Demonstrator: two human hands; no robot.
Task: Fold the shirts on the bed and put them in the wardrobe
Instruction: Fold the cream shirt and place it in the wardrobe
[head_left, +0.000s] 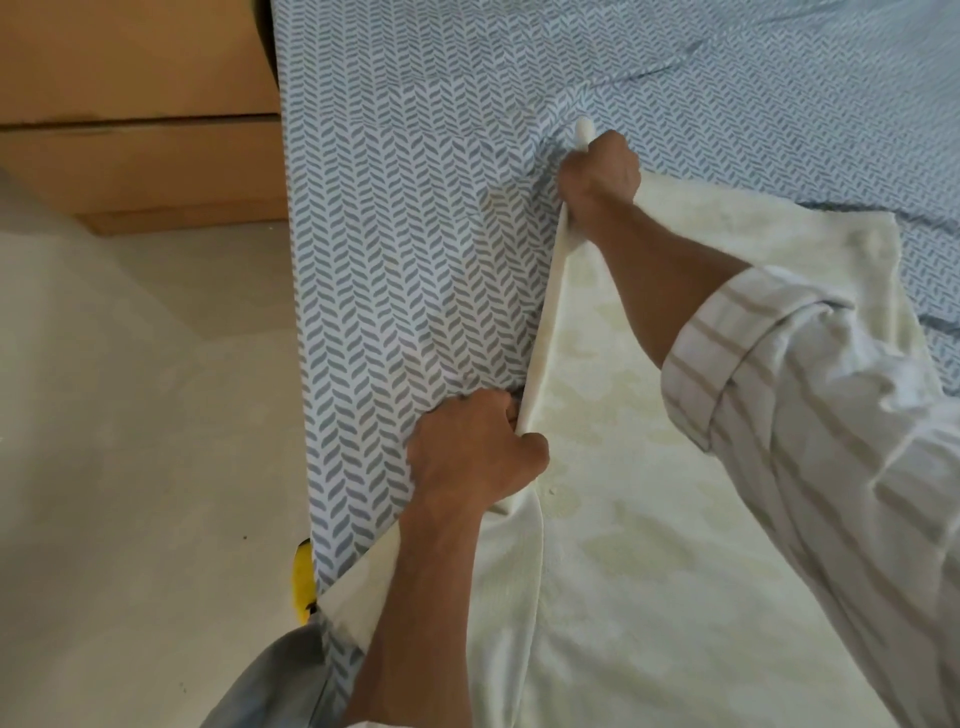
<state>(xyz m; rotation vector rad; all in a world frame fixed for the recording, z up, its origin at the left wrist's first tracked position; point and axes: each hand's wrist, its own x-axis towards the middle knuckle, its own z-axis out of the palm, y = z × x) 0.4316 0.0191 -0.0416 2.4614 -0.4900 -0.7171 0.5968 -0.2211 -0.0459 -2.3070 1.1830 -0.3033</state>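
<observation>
Cream cloth, the shirt (649, 519), lies spread on the bed (415, 234) near its left edge, over a blue-and-white patterned sheet. Along the shirt's left fold, the left hand (478, 447) is clenched on the near end, and the right hand (597, 176) is clenched on the far end, farther in from the bed's edge. Between both fists the fold runs taut and straight.

Single head-worn wide-angle view, aimed forward and steeply down from above the bed (415, 234) edge. Camera sat close: both forearms filled the lower frame. Floor (130, 415) occupied the left side, bed surface the right. No second view to overlap.
</observation>
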